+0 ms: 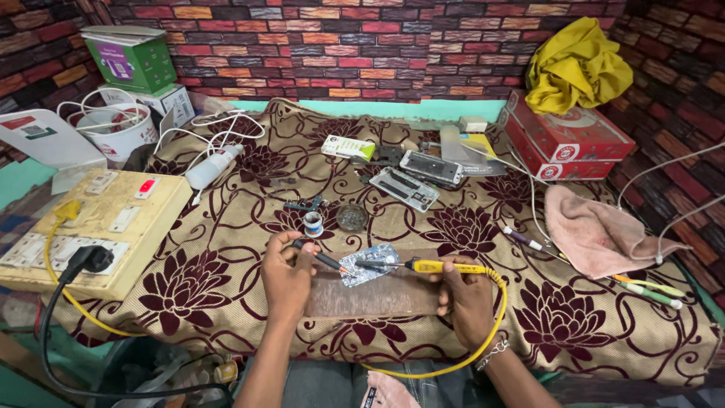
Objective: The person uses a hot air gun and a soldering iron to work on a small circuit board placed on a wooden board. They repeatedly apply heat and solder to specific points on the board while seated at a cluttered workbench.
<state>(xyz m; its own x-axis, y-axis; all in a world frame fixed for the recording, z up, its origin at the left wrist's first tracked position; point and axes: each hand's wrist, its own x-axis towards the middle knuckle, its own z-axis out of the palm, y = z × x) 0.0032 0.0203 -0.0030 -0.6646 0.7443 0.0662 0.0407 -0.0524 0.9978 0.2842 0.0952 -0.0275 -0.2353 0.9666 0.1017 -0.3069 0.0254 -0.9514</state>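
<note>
With the left hand (287, 276) gripping tweezers (321, 259) and the right hand (464, 298) clamped on the yellow soldering iron (423, 266), steadiness matters: both tips meet on the small circuit board (368, 266), best kept flat on the wooden block (377, 296).

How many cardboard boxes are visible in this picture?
4. A green box sits on a white box at the back left; two red boxes lie stacked at the back right, upper and lower. Others may be hidden.
</note>
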